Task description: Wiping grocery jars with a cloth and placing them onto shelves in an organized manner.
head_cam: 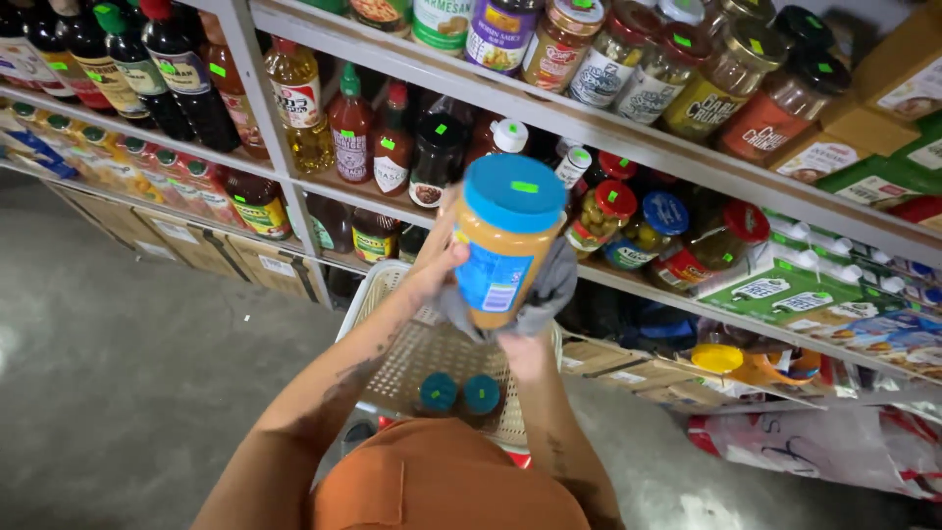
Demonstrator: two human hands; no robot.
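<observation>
Left hand point(439, 267) is closed around the side of a tan jar point(502, 245) with a blue lid and blue label, held up in front of the shelves point(628, 137); right hand point(525, 348) sits just under the jar, clutching a grey cloth point(549, 290) pressed against its lower side and base. Below both hands a white basket point(412, 363) holds two more blue-lidded jars point(459, 394) side by side. Behind the hands the shelves carry sauce bottles point(351, 126), and olive jars point(628, 221) stand just right of the held jar.
</observation>
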